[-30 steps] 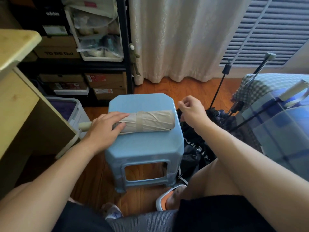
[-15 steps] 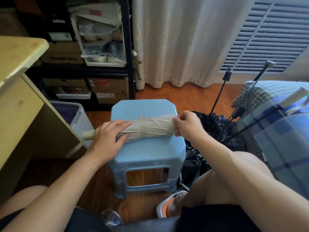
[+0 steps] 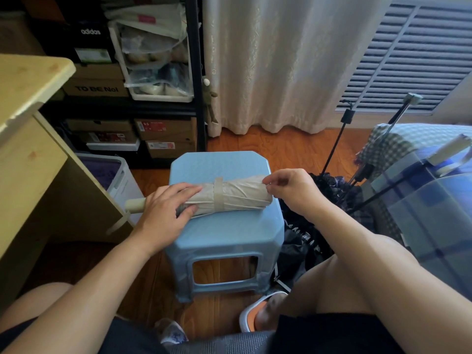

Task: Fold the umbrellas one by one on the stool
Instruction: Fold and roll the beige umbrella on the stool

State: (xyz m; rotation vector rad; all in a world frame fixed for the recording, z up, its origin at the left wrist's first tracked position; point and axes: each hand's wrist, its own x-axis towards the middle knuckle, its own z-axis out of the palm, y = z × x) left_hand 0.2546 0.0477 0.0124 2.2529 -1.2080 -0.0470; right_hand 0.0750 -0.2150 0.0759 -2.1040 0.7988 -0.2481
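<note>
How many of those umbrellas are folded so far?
One looks nearly done: the beige umbrella lies rolled and strapped on the blue stool. The left hand presses it while the right hand pinches its tip. The black umbrella and the plaid umbrella lie unfolded nearby.

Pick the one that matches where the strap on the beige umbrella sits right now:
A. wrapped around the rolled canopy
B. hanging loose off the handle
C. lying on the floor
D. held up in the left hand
A: the strap runs as a band around the rolled canopy of the beige umbrella, which lies on the blue stool, between the left hand and the right hand.
</note>
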